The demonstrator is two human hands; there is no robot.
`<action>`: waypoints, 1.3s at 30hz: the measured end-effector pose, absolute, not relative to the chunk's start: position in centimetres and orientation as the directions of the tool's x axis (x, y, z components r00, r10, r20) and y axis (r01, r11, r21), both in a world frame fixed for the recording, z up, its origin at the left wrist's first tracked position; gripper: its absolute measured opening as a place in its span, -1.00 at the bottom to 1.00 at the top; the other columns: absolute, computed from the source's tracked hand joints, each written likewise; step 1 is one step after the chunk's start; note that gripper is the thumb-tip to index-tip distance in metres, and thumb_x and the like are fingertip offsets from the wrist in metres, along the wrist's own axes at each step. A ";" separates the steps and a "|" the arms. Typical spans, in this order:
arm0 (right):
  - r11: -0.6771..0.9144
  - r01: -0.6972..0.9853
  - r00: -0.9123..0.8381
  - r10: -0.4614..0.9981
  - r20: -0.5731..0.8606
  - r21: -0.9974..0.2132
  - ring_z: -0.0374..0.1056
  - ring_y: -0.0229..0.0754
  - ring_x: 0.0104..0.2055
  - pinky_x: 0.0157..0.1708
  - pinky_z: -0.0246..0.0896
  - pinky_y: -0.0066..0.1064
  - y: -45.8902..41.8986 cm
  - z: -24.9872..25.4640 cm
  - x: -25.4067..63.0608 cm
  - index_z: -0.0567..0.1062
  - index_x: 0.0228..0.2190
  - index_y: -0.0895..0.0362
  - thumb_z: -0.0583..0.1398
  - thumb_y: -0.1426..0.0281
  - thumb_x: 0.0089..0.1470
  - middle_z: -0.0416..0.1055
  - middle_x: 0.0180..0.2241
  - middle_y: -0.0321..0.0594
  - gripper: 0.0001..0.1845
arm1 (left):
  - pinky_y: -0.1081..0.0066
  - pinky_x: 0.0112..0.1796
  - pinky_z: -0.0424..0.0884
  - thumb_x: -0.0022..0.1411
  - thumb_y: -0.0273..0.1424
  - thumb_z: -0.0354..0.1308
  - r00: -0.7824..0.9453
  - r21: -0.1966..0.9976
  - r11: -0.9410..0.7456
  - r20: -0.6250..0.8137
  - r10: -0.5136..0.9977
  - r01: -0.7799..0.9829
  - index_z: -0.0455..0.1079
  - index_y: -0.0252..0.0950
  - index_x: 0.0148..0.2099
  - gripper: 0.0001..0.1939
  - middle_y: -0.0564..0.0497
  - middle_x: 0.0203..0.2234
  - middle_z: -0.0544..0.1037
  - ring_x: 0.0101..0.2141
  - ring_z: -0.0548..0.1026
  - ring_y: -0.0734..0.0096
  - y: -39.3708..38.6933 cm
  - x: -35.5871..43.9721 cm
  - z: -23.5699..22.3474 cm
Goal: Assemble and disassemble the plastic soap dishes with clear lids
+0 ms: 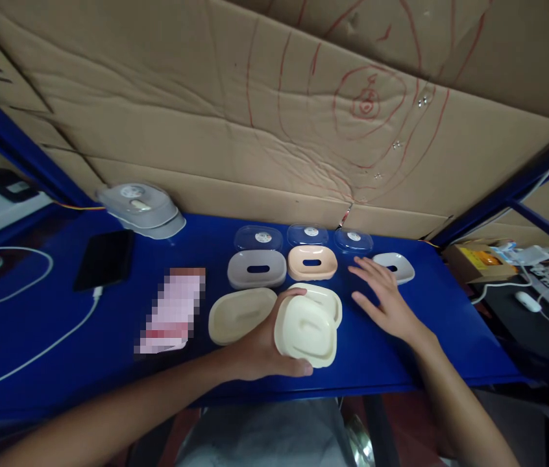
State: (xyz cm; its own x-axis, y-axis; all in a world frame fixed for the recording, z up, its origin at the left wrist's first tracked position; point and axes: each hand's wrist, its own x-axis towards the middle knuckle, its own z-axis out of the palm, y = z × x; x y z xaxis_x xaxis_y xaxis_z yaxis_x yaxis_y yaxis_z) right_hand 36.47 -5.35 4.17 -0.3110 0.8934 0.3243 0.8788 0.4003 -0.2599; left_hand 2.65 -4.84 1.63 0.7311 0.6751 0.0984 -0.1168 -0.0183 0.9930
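Observation:
My left hand (265, 344) is closed round the edge of a cream plastic tray (306, 329), tilted up above the table, with the thumb along its near side. Behind it, partly covered, is a second cream tray (330, 299), and a longer cream tray (240, 316) lies to the left. My right hand (385, 299) is open, fingers spread, above the table beside a white slotted tray (398, 266). Farther back sit a grey slotted piece (245, 277) and a peach slotted piece (323, 270). Three clear lids (245, 237) with round stickers line the back.
A blue table (376, 363) backs onto cardboard (158, 97) marked with red rings. On the left are stacked grey trays under a clear lid (150, 204), a black phone (106, 259) on a white cable, and a pixelated pink item (172, 311). A small carton (479, 263) stands right.

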 end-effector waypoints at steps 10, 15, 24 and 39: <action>0.087 0.968 -0.016 0.957 0.289 -0.234 0.19 0.33 0.41 0.26 0.17 0.39 -5.0 -0.7 41.2 0.34 0.33 0.04 0.05 -0.02 0.40 0.35 0.30 0.15 -0.36 | -0.13 0.28 0.24 0.05 -0.27 0.53 0.761 0.997 -0.048 0.081 0.644 -0.065 -0.12 -0.03 0.46 0.13 -0.20 0.34 0.18 0.32 0.26 -0.13 -5.1 2.5 1.9; 0.313 0.865 -0.203 0.933 0.297 -0.391 -0.10 0.22 0.54 0.40 -0.04 0.33 -7.1 1.8 32.9 0.00 0.47 -0.08 0.05 0.06 0.43 -0.05 0.51 0.02 -0.28 | -0.19 0.33 0.16 0.03 -0.19 0.57 0.724 0.993 -0.065 0.114 0.681 -0.094 -0.09 -0.05 0.46 0.15 -0.23 0.37 0.16 0.36 0.20 -0.17 -4.9 2.6 1.7; 0.551 0.708 -0.494 0.834 0.247 -0.442 0.06 0.29 0.48 0.31 0.27 0.21 -12.6 2.6 26.5 -0.06 0.48 -0.10 0.34 -0.04 0.17 -0.01 0.49 0.04 0.08 | -0.15 0.33 0.19 0.07 -0.18 0.56 0.766 0.977 -0.083 0.207 0.608 -0.198 -0.11 -0.05 0.50 0.17 -0.27 0.41 0.16 0.38 0.22 -0.16 -5.5 3.1 2.4; 0.223 0.945 -0.209 0.974 0.082 -0.240 0.03 0.32 0.48 0.31 0.03 0.38 -11.3 2.3 40.6 0.24 0.29 -0.09 0.26 0.24 0.21 0.10 0.45 0.00 -0.33 | -0.17 0.28 0.26 0.48 -0.08 0.11 0.658 0.263 -0.710 0.265 0.705 0.654 0.26 -0.08 0.44 -0.43 -0.18 0.35 0.38 0.31 0.36 -0.17 -7.8 -6.7 2.0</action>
